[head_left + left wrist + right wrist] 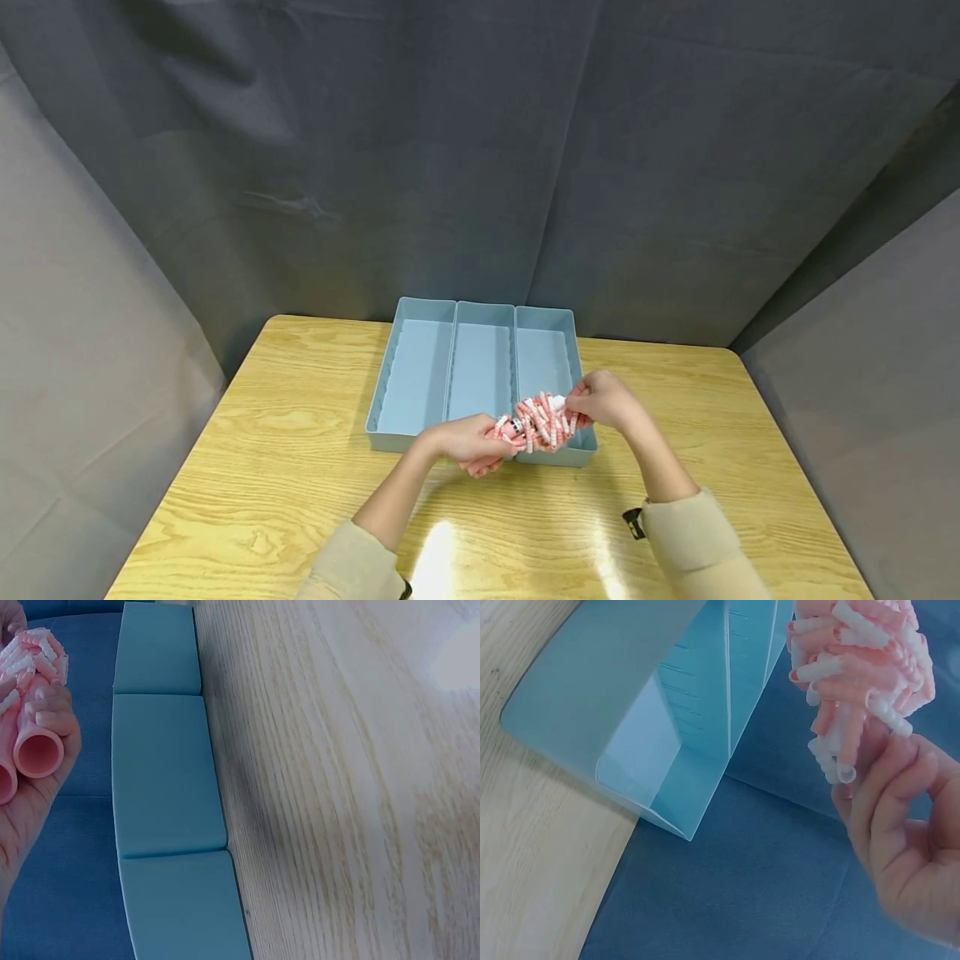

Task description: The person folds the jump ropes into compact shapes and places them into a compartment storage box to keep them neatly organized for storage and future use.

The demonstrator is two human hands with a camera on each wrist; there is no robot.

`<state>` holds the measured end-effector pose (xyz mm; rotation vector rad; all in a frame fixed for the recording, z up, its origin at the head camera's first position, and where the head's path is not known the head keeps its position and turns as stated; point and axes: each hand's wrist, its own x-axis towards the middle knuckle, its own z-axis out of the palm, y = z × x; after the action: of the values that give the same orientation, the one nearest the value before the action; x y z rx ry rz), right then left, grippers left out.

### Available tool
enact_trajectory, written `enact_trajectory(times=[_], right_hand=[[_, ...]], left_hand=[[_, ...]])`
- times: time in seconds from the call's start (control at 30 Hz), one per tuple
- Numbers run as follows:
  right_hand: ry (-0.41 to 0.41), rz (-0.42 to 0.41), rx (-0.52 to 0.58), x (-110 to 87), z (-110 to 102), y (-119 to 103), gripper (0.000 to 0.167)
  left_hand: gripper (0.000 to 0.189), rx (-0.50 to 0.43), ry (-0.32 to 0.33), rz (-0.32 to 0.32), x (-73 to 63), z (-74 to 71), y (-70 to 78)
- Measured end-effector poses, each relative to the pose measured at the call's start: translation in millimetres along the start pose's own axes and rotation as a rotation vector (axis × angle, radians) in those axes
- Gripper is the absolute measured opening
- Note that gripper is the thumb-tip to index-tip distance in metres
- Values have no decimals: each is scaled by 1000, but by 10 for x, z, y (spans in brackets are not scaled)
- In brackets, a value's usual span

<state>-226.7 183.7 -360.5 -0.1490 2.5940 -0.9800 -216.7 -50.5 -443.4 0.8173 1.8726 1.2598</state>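
Observation:
A bundled beaded jump rope (543,422), pink and white, is held up between both hands, over the near end of the right-hand bin. My left hand (465,439) grips its two pink handles; their hollow round ends (37,735) poke out of the fist in the left wrist view. At the bundle's other end, my right hand (607,400) pinches the rope between thumb and fingers. The right wrist view shows this hand (915,840) just below the wound mass of beads (859,667). Part of the handles is hidden behind the left fingers.
Three long blue-grey bins (480,358) stand side by side at the back middle of the wooden table (300,458). A dark grey curtain (450,150) hangs behind the table, with light grey cloth panels (82,333) at both sides.

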Motion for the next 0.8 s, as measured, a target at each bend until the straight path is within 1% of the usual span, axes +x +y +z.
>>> enact_trajectory(times=[0.13, 0.2, 0.27, 0.37, 0.43, 0.5, 0.57, 0.63, 0.7, 0.8], right_hand=[[9, -23, -74, 3, -2, 12, 12], [-4, -56, -85, 5, -17, 35, 11], [-32, -98, -59, 7, -43, 69, 10], [-94, -138, 24, 16, -82, 129, 8], [-124, -147, 64, 26, -97, 163, 8], [-128, -149, 79, 35, -95, 184, 9], [-115, -159, 72, 42, -80, 199, 10], [-78, -176, 56, 46, -54, 208, 9], [-19, -199, 27, 45, -19, 211, 8], [108, -278, -44, 43, 43, 207, 5]], left_hand=[[40, 6, -2, 5, 1, -4, -1], [42, 5, -3, 7, -1, -6, -3], [43, 5, -6, 10, -5, -8, -3], [44, 2, -12, 12, -9, -12, -13], [45, 0, -17, 13, -10, -13, -19], [46, -1, -22, 17, -10, -14, -26], [47, -2, -30, 22, -9, -15, -30], [46, -4, -40, 28, -8, -16, -29], [44, -11, -40, 33, -3, -18, -30], [40, -22, -31, 42, 2, -24, -31]])
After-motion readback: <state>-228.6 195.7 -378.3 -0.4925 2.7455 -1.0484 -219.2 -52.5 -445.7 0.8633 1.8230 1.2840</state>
